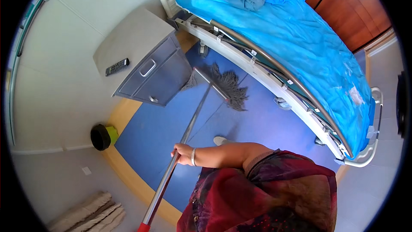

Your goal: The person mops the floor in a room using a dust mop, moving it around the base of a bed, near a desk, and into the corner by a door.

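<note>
My right hand (183, 154) is closed around the silver metal pole of a mop (197, 111), and a pale bracelet circles that wrist. The pole slants from a red grip at the lower edge up to a metal crossbar. Grey strings (231, 87) spread from this bar over the blue floor (171, 124), between a grey bedside cabinet (156, 75) and the bed (274, 47). Some strings lie close to the cabinet's lower corner. My left hand is out of the picture.
A black remote control (117, 67) rests on the cabinet top. The bed has a blue cover, side rail and wheels (282, 103). By the left wall stands a black and green bin (101, 137). Beige folded material (88, 215) is at lower left. A light shoe (220, 140) shows beneath my arm.
</note>
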A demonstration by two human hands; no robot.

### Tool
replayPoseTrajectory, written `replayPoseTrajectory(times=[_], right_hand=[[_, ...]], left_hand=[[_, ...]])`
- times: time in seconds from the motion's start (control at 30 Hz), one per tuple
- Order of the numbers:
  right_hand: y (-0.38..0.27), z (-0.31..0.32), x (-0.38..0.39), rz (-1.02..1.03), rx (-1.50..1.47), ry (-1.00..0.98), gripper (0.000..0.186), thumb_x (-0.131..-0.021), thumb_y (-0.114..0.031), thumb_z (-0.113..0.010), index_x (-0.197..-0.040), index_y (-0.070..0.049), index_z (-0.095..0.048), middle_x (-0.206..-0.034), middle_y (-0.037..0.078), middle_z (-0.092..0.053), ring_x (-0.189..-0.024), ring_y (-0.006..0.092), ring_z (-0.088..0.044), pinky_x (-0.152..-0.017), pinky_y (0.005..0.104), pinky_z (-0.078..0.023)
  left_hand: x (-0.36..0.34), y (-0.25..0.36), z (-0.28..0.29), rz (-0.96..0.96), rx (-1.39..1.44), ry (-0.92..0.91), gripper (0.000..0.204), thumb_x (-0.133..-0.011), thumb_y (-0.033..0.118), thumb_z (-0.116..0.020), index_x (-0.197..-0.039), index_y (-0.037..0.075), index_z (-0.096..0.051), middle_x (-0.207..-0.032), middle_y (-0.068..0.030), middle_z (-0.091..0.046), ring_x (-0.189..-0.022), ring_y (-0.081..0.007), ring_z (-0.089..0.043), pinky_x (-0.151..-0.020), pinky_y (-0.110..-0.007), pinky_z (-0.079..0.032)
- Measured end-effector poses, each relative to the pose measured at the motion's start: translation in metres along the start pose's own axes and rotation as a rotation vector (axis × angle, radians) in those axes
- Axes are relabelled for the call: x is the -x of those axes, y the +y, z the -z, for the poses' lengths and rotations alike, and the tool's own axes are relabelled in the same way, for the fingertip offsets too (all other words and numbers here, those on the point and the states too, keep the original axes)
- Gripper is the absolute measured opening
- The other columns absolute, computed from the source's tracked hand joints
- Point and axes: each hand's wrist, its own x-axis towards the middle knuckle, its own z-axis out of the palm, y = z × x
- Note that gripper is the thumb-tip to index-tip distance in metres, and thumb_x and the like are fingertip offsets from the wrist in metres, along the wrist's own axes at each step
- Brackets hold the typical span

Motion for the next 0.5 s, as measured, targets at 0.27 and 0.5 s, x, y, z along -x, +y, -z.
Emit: replayPoseTrajectory(times=[0.27,0.5], right_hand=[[-0.059,-0.060,0.034,0.147,0.069,-0.271,0.007,-0.066,-0.002,-0.041,-0.066,-0.001,-0.033,-0.052,0.008,-0.035,-0.042,0.0180,-0.040,-0.039,0.0311,-0.035],[-0.099,-0.094,0.019,0.317,0.184,-0.178,0.006,-0.067,-0.004,-0.038,-0.062,-0.002,-0.035,-0.050,0.008,-0.036,-0.043,0.0173,-0.038,-0.041,0.0310,-0.033]], left_hand=[[-0.011,0.038,0.014,0.040,-0.129,0.034,0.029,-0.059,0.031,-0.060,-0.082,0.014,-0.054,-0.063,-0.0046,-0.052,-0.049,-0.0205,-0.049,-0.044,-0.030,-0.041],[-0.066,0.076,0.010,0.046,-0.120,0.029,0.033,-0.057,0.030,-0.062,-0.084,0.013,-0.055,-0.064,-0.0040,-0.052,-0.049,-0.0187,-0.049,-0.042,-0.028,-0.040]])
